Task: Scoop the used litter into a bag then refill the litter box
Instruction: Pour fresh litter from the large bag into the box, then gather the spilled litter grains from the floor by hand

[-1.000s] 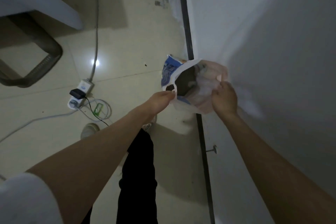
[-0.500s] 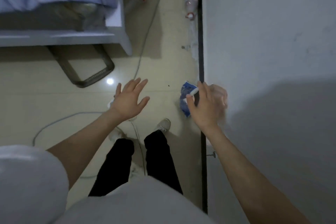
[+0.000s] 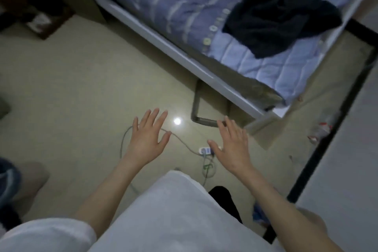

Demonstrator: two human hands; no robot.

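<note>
The floor (image 3: 81, 88) is glossy tile; at 1 o'clock the quilt (image 3: 266, 63) is soft stitched cloth, with a fuzzy dark garment (image 3: 282, 14) on it.

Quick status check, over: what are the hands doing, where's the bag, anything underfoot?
Left hand and right hand both open, holding nothing. Bag: a blue scrap by the right forearm, unclear. Power strip and cable on floor ahead.

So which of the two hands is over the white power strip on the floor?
The right hand: its thumb overlaps the white power strip in the head view. The left hand hangs further left, above the grey cable. Both are spread open and empty.
</note>
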